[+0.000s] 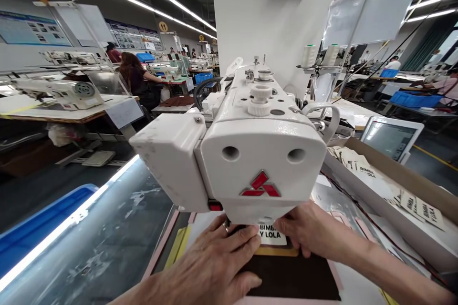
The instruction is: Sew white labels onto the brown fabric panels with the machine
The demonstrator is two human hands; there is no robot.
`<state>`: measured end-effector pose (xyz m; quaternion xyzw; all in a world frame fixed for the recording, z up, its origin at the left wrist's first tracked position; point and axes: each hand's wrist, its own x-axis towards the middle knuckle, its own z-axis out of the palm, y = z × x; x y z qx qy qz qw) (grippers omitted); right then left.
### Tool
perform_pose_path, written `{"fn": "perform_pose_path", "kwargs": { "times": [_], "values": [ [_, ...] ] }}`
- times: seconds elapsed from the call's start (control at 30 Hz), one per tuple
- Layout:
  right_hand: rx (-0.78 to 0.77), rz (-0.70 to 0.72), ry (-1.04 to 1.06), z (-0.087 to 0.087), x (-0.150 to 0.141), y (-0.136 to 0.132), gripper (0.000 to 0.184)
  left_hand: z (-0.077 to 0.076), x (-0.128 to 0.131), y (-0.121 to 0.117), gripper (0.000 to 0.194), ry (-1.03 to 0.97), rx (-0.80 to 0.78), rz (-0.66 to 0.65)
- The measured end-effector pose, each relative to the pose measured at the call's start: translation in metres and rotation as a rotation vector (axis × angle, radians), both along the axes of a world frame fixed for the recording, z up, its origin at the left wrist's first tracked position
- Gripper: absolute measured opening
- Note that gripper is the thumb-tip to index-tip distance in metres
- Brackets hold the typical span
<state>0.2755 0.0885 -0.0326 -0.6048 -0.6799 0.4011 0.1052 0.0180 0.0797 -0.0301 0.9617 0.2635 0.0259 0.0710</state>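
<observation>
A white sewing machine head (246, 152) with a red three-diamond logo fills the middle of the view. Under its front lies a white label (272, 235) printed "BIMBA Y LOLA", set on a dark brown piece (293, 276) inside a tan frame. My left hand (211, 267) rests flat on the dark piece, fingers stretched toward the label's left edge. My right hand (311, 233) presses on the label's right side with fingers extended. The needle area is hidden behind the machine head.
A long cardboard tray (404, 186) at right holds several more printed labels. A tablet screen (391, 138) stands behind it. A blue bin (39, 228) sits low left beside a shiny table surface (114, 238). Other workers sit at machines in the far left background.
</observation>
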Motion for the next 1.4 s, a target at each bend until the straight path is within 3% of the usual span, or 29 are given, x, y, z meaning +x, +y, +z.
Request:
{"fn": "perform_pose_path", "kwargs": {
  "times": [0.07, 0.13, 0.23, 0.3, 0.47, 0.6, 0.77, 0.87, 1.07, 1.27, 1.4],
  "values": [
    [0.142, -0.039, -0.086, -0.005, -0.002, -0.006, 0.012, -0.002, -0.001, -0.001, 0.061, -0.051, -0.052, 0.036],
    [0.374, 0.011, -0.156, -0.014, -0.004, -0.013, 0.015, -0.004, -0.003, -0.002, 0.057, -0.117, -0.095, 0.057],
    [0.758, 0.264, -0.141, -0.029, -0.006, -0.021, 0.023, -0.004, -0.004, -0.002, 0.048, -0.172, -0.157, 0.082],
    [0.874, 0.381, -0.123, -0.036, -0.007, -0.023, 0.027, -0.003, -0.003, -0.001, 0.047, -0.174, -0.181, 0.102],
    [0.872, 0.428, -0.203, -0.036, -0.009, -0.023, 0.028, -0.003, -0.002, -0.001, 0.059, -0.149, -0.172, 0.090],
    [0.871, 0.458, -0.233, -0.034, -0.007, -0.022, 0.025, -0.003, -0.001, -0.002, 0.050, -0.158, -0.226, 0.122],
    [0.857, 0.505, -0.236, -0.036, -0.004, -0.021, 0.025, 0.002, 0.002, -0.002, 0.055, -0.169, -0.242, 0.203],
    [0.859, 0.519, -0.228, -0.036, -0.003, -0.020, 0.027, -0.001, 0.000, 0.000, 0.052, -0.201, -0.181, 0.154],
    [0.797, 0.552, -0.217, -0.025, -0.004, -0.018, 0.026, -0.009, -0.013, 0.008, 0.067, -0.132, -0.051, -0.006],
    [0.717, 0.582, -0.196, -0.019, 0.000, -0.020, 0.026, -0.012, -0.021, 0.012, 0.048, -0.157, -0.013, -0.048],
    [0.721, 0.600, -0.204, -0.018, 0.001, -0.020, 0.024, -0.013, -0.027, 0.015, 0.045, -0.141, 0.012, -0.024]
  ]
}}
